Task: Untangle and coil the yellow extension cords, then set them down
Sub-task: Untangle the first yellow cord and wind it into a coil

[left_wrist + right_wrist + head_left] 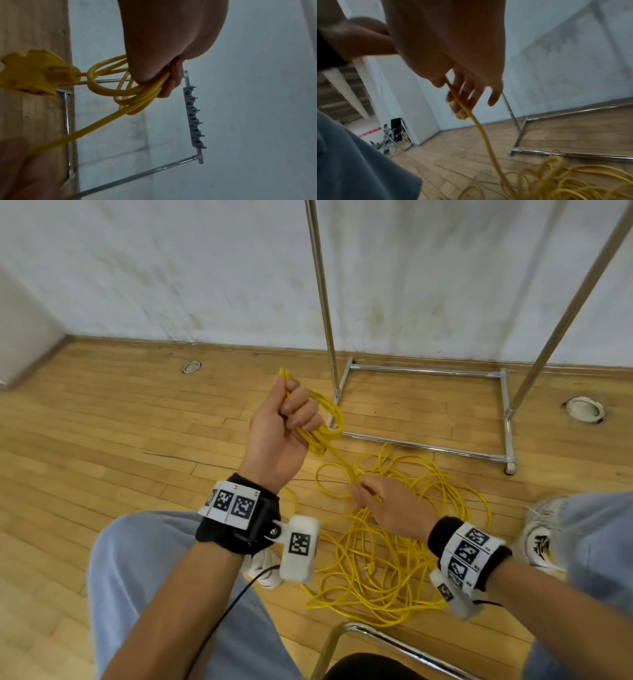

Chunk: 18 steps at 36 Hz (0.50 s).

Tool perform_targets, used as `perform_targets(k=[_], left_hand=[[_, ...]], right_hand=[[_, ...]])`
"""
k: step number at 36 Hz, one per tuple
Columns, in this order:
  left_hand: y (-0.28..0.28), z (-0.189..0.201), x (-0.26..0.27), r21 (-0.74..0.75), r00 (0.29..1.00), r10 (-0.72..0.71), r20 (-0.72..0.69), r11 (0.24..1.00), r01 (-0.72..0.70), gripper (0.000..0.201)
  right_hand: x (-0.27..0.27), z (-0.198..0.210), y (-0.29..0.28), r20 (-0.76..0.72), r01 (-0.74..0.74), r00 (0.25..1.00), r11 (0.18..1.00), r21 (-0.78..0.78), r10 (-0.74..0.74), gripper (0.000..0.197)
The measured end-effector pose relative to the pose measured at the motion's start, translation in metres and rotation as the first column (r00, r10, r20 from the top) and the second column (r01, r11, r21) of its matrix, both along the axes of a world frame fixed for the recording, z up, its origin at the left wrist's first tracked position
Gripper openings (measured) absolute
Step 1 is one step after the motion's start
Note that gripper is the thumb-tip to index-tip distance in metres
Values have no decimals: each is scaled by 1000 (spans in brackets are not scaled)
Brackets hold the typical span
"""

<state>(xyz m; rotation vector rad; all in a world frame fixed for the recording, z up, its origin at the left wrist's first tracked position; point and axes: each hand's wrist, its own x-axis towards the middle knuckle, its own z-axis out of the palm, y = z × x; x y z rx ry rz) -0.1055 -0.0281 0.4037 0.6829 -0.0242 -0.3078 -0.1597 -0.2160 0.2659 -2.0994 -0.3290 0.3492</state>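
Tangled yellow extension cord [394, 559], loose on the wood floor [102, 440] at 5 o'clock: coiling was barely begun, and the next loop probably called for slack drawn free. Left hand [284, 426], raised at 12 o'clock, fist clenched round several small loops [329, 419] beside the socket end [32, 75]. Right hand [387, 505], lower, fingers loosely spread, strand [481, 129] running between thumb and fingers.
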Motion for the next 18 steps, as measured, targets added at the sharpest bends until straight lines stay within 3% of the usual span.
perform_targets(k=[5, 8, 11, 18], left_hand=[[39, 13, 14, -107, 998, -3, 57, 994, 10, 34], [54, 18, 19, -68, 996, 61, 61, 996, -56, 36], [57, 19, 19, 80, 988, 132, 79, 987, -138, 34], [44, 16, 14, 294, 976, 174, 130, 934, -206, 33]], right_hand=[[-14, -37, -16, -185, -156, 975, 969, -193, 120, 49], [-18, -43, -20, -268, -209, 954, 935, -287, 131, 41], [-14, -49, -19, -229, -110, 973, 934, -339, 32, 66], [11, -26, -16, -171, 146, 960, 920, -364, -221, 47]])
